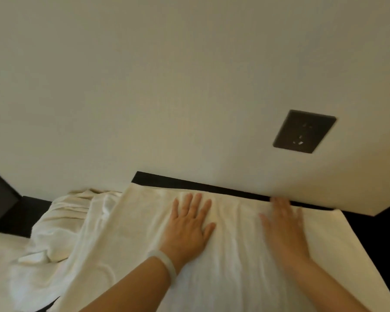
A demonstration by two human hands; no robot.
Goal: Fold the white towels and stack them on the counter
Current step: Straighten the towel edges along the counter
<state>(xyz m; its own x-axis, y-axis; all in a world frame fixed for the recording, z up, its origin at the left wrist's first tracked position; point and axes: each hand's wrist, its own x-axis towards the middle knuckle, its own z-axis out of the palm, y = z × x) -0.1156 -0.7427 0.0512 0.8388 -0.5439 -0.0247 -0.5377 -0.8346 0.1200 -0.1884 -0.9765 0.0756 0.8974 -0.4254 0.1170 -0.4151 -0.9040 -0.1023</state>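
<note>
Two hands lie palm-down on the towel in front of you. Your left hand rests flat near the middle of the white towel, fingers straight and fanned toward the wall. Its grip is spread apart and clamps nothing. A pale bracelet sits on that wrist.

Your right hand lies flat too, further right, with its fingertips at the towel's far edge. It is blurred, but the fingers look straight, so that grip is apart as well and pinches nothing.

The towel is spread across the dark table, its far edge running close along the foot of the wall. Its far right corner lies flat, and shallow wrinkles show between your hands.

To your left a crumpled heap of white cloth lies against the spread towel's left side. Whether it is a separate towel or part of the same one cannot be told. A dark socket plate is set in the wall above your right hand.
</note>
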